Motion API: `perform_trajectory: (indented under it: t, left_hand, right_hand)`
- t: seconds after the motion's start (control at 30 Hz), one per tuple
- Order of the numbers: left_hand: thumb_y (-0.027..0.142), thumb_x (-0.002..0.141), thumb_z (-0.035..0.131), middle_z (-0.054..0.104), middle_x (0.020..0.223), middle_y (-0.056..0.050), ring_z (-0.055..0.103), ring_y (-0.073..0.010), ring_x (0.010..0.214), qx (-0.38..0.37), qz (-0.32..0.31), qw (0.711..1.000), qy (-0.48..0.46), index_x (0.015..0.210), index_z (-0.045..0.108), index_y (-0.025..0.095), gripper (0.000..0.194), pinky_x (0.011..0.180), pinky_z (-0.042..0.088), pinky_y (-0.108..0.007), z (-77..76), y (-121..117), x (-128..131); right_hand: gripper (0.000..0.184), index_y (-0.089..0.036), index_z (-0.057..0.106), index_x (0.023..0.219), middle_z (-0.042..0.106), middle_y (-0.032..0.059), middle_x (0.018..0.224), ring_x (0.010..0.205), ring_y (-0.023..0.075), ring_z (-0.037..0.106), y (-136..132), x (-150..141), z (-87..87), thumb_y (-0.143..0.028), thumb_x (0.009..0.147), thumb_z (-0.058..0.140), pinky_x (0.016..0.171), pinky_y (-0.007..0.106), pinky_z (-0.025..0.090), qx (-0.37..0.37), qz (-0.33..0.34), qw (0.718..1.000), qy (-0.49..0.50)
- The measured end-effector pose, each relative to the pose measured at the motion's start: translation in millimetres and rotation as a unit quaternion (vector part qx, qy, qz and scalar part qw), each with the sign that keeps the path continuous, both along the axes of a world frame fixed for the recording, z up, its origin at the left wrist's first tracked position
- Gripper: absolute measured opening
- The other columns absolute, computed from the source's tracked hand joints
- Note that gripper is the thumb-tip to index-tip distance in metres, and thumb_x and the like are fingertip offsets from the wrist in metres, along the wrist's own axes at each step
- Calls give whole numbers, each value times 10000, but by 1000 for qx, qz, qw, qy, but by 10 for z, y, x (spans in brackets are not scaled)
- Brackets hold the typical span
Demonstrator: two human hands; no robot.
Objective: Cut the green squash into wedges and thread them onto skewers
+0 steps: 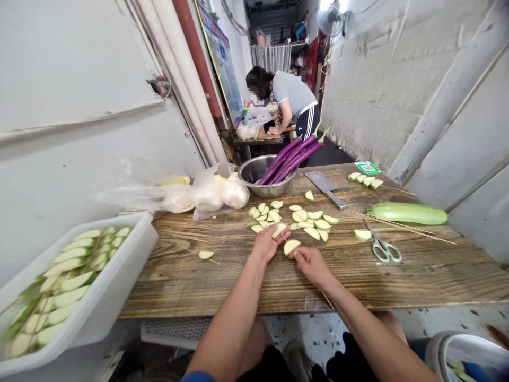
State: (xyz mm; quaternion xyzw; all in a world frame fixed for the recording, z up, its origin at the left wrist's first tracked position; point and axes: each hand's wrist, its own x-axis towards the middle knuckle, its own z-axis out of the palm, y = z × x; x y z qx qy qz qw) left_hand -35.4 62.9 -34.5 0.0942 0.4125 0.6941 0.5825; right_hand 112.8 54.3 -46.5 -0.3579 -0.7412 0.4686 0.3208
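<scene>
My left hand [267, 244] is closed on a half-round zucchini slice [279, 229] between thumb and fingers. In my right hand [313, 265] is a thin bamboo skewer [327, 300], whose lower end shows under the wrist. Another zucchini slice [291, 246] sits on that skewer, just ahead of my right fingertips. The skewer's upper end reaches the slice in my left hand; whether it pierces it I cannot tell. Beyond my hands lie several loose zucchini slices [313, 234] on the wooden table [191, 286].
At left stands a white bin [131, 254] of skewered slices; loose skewers [185, 229] lie beside it. Farther back are bagged white food [214, 191], a metal bowl [258, 172] of purple eggplants [292, 159] and a cleaver [322, 182]. Scissors [384, 248] and a whole zucchini [406, 213] lie right. A person [294, 90] bends behind.
</scene>
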Motion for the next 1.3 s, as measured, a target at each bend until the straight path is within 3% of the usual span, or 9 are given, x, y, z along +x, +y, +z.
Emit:
perform_trajectory:
  t: [0.33, 0.6, 0.67, 0.73, 0.83, 0.97, 1.1, 1.2, 1.3]
  left_hand:
    - [152, 714, 587, 684, 750, -108, 653, -221, 766, 41, -35, 997, 63, 793, 635, 78, 118, 779, 503, -367, -75, 0, 50]
    - [300, 754, 584, 677, 813, -121, 638, -207, 790, 46, -50, 997, 44, 834, 617, 87, 230, 747, 496, -329, 18, 6, 53]
    - [394, 798, 507, 668, 873, -148, 635, -215, 821, 38, -29, 998, 49, 876, 602, 91, 328, 745, 494, -340, 42, 16, 7]
    - [402, 806, 480, 666, 895, -142, 634, -204, 828, 30, 58, 990, 125, 918, 593, 109, 334, 756, 485, -327, 42, 15, -76]
    - [318, 780, 499, 676, 858, -81, 627, -175, 790, -14, 220, 916, 336, 1013, 589, 168, 291, 762, 464, -291, 2, -27, -255]
    - [266, 798, 408, 670, 849, -80, 604, -185, 796, -114, 295, 782, 537, 1067, 594, 165, 343, 785, 433, -293, -43, -143, -449]
    - [250, 776, 445, 627, 987, -109, 553, -227, 916, -165, 202, 675, 690, 1020, 630, 181, 313, 831, 391, -338, -47, -217, -426]
    - [369, 719, 560, 574, 1059, -129, 482, -303, 999, -216, 120, 602, 760, 1029, 623, 211, 354, 836, 353, -434, -49, -223, -339]
    - [478, 691, 575, 526, 1099, -149, 429, -352, 1025, -255, 82, 563, 782, 1086, 591, 229, 466, 820, 330, -488, -49, -228, -310]
  right_hand:
    - [262, -166, 599, 658, 547, -3, 530, 534, 143, 493, 106, -164, -23, -261, 764, 380, 537, 232, 349, 36, -18, 999, -17]
    - [247, -179, 605, 690, 592, 14, 605, 578, 152, 517, 85, -227, 2, -242, 785, 386, 561, 231, 346, 74, -46, 996, -20]
    - [253, -179, 606, 699, 590, 15, 599, 579, 155, 520, 67, -216, 5, -260, 794, 386, 551, 230, 346, 75, -54, 996, -16]
    - [263, -177, 608, 712, 581, 16, 580, 572, 158, 519, 53, -206, -4, -283, 801, 384, 539, 231, 345, 74, -68, 995, -11]
    - [281, -171, 610, 735, 565, 12, 547, 551, 158, 510, 52, -192, -38, -312, 806, 378, 515, 231, 342, 65, -97, 993, -1]
    - [300, -166, 602, 734, 529, -3, 500, 498, 147, 474, 87, -173, -86, -338, 804, 366, 475, 227, 326, 41, -137, 990, 17]
    - [306, -162, 597, 719, 485, -26, 457, 440, 127, 421, 117, -165, -110, -367, 786, 381, 439, 220, 304, 17, -156, 987, 38]
    - [327, -155, 594, 725, 441, -45, 418, 388, 114, 370, 123, -168, -119, -382, 785, 367, 405, 217, 276, 0, -162, 985, 55]
    - [320, -158, 587, 712, 410, -56, 399, 367, 107, 342, 127, -172, -121, -382, 781, 369, 389, 215, 261, -11, -161, 985, 66]
